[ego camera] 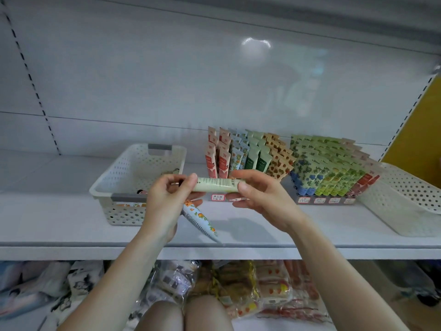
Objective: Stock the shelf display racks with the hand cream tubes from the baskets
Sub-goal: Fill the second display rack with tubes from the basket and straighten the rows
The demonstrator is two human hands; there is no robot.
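- The left grip [167, 199] is closed on two things at once: thumb and forefingers pinch the left end of a pale green hand cream tube [214, 183], and the lower fingers curl round a second tube with an orange fruit print [200, 219].
- The right grip [260, 194] pinches the other end of the pale green tube between thumb and fingers, so the tube lies level between the two grips, in the air above the shelf [71, 223].
- The fruit-print tube slants down and to the right from the left grip, its flat crimped end low over the front edge of the shelf.
- Just behind the left grip stands a white perforated basket [109, 169] with grey handles; a few tubes lie in its bottom.
- Directly behind the held tube stands the left display rack [225, 199], with rows of upright tubes [238, 156] in red, blue floral, dark green and orange prints, and a price label on its front strip.
- To its right stands a second rack [327, 200], packed with green, blue and red tubes [327, 163] and bearing four price labels.
- Another white perforated basket [410, 187] sits tilted at the far right of the shelf, beside that rack.
- Below the shelf lie wrapped packets of goods [238, 287], with the person's knees [183, 314] in front.
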